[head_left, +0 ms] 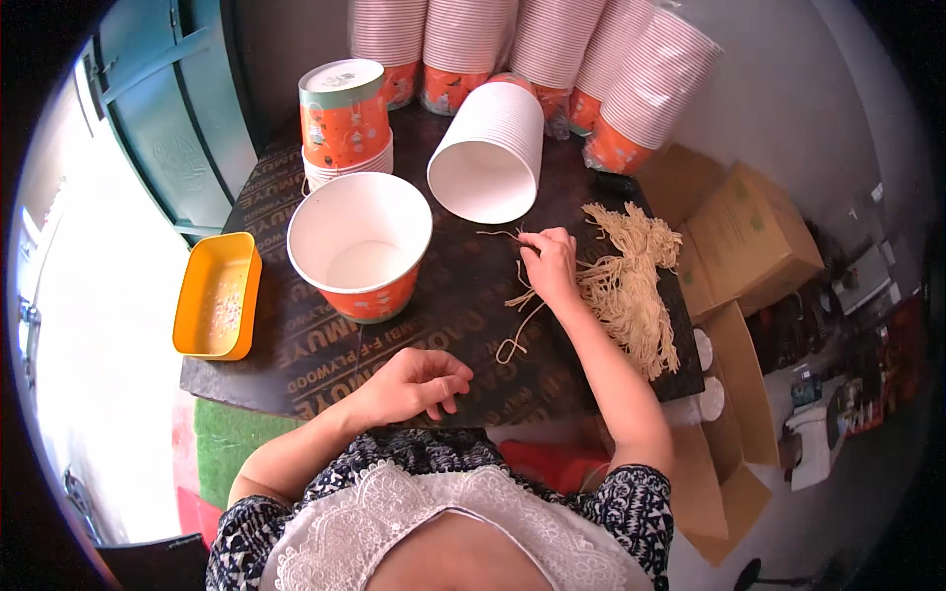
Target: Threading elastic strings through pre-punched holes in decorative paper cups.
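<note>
My right hand (550, 264) is closed in a pinch on a beige string, and a thin loose end (496, 232) sticks out left of the fingertips. Just right of that hand lies a bundle of beige strings (639, 286), with stray strands trailing toward the table's middle. Near the front edge my left hand (419, 382) hovers with loosely curled fingers and nothing visible in them. An orange paper bucket with a white inside (360, 241) stands upright beyond it. Behind the right hand, a white-lined bucket (485, 153) lies on its side, mouth toward me.
A yellow tub (219, 295) holding small coloured beads sits at the table's left edge. Upside-down orange buckets (345, 118) are stacked at the back left. Tall wrapped bucket stacks (532, 49) line the back. Open cardboard boxes (754, 236) stand right of the dark plywood table (473, 335).
</note>
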The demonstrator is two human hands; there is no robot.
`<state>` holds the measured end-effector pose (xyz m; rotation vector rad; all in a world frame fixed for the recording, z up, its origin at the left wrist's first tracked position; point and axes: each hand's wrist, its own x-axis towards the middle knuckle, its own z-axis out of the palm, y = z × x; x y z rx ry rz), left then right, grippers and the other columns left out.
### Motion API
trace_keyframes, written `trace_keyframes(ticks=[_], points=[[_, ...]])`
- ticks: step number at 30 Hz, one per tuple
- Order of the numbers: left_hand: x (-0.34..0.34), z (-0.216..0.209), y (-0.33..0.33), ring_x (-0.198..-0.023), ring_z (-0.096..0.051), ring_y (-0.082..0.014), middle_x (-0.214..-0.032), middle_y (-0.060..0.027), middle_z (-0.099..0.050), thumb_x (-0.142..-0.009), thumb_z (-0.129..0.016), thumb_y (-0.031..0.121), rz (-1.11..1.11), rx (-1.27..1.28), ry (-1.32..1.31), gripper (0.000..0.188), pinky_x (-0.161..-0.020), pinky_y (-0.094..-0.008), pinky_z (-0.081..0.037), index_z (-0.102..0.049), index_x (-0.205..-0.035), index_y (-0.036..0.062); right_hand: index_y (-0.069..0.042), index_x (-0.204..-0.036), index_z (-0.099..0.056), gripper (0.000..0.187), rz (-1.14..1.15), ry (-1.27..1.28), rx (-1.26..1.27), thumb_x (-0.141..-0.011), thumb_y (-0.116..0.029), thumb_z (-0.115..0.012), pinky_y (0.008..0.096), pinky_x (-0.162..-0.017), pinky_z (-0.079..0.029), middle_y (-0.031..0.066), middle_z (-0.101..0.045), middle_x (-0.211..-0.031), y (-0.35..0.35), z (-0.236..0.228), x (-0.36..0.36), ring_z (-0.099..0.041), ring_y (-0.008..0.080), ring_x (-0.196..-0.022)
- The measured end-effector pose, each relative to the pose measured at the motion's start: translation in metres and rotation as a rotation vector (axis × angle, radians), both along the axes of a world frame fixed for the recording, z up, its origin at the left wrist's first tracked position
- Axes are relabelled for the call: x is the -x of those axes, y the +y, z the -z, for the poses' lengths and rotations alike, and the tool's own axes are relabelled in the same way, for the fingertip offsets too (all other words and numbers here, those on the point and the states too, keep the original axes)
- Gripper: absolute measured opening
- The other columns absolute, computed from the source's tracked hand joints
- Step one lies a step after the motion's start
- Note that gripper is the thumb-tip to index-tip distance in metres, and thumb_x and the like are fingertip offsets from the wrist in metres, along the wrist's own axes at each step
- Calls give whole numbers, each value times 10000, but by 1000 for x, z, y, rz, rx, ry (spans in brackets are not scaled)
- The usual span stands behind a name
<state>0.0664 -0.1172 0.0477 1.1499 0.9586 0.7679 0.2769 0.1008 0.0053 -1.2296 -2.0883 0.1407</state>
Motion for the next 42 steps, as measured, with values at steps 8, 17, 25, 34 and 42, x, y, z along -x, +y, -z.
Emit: trace_keyframes(ticks=[8,17,25,34,42], points=[[18,9,-13,-748,-630,-119,-941,-84,-655,-958,-549,161,-70,8,-17,269,-604,-243,-522,-599,-1110,-54,-130,-919,-705,185,246,-46,186,-766,-219,-761,467,-934,-367,80,-568,-1068,12,4,41,-469,313,-1083],[26,3,-20,-756,-626,-116,-951,-87,-655,-956,-537,153,-90,-22,29,276,-614,-246,-522,-593,-1123,-59,-77,-776,-692,55,205,-256,81,-795,-103,-648,485,-873,-386,136,-571,-1016,3,6,55,-485,350,-1029],[39,-15,-32,-663,-597,-90,-812,-49,-647,-948,-530,141,-295,-77,200,211,-571,-236,-493,-625,-1014,-36,-61,-790,-648,63,-439,6,163,-752,-92,-687,441,-857,-359,82,-568,-954,-118,-37,73,-479,294,-997],[49,-20,-28,-532,-529,-82,-679,-27,-595,-1002,-429,456,-465,-72,98,503,-480,-219,-405,-598,-809,23,-38,-772,-558,105,-564,265,191,-774,-10,-659,367,-816,-391,84,-554,-889,-151,-69,60,-502,269,-889],[32,-25,-21,-488,-490,-64,-596,6,-541,-997,-510,280,-421,-54,68,338,-441,-216,-367,-555,-756,47,-27,-826,-545,115,-588,321,150,-796,7,-651,366,-812,-426,100,-573,-910,-161,-63,63,-529,271,-889]])
